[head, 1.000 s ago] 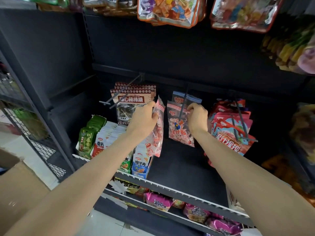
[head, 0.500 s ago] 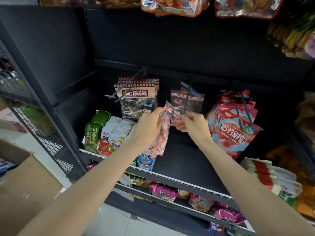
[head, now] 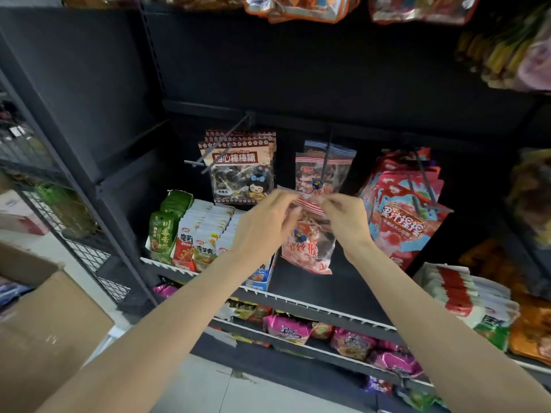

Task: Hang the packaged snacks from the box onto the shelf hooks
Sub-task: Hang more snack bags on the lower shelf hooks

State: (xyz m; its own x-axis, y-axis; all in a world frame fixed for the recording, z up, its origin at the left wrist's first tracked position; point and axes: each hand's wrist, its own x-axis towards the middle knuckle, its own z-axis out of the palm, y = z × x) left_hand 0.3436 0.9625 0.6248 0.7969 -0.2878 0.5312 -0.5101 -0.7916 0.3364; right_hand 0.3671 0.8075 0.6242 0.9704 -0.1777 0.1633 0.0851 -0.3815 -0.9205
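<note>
both hands, left hand (head: 262, 225) and right hand (head: 346, 219), pinch striped header of snack bag (head: 308, 242) just below middle hook (head: 327, 162), spreading it flat, likely to align hang-hole.

One head-worn wide-angle view looks forward and down, close to the dark shelf (head: 328, 305).

Green, red and white sachets stand upright in open cardboard display trays (head: 190, 234) at the left end of the dark metal shelf (head: 343, 281). Pink wrapped packets (head: 287, 327) lie on the lower shelf beneath. A black wire mesh panel (head: 74, 239) flanks the unit's left side, above pale floor tiles (head: 205, 386).
</note>
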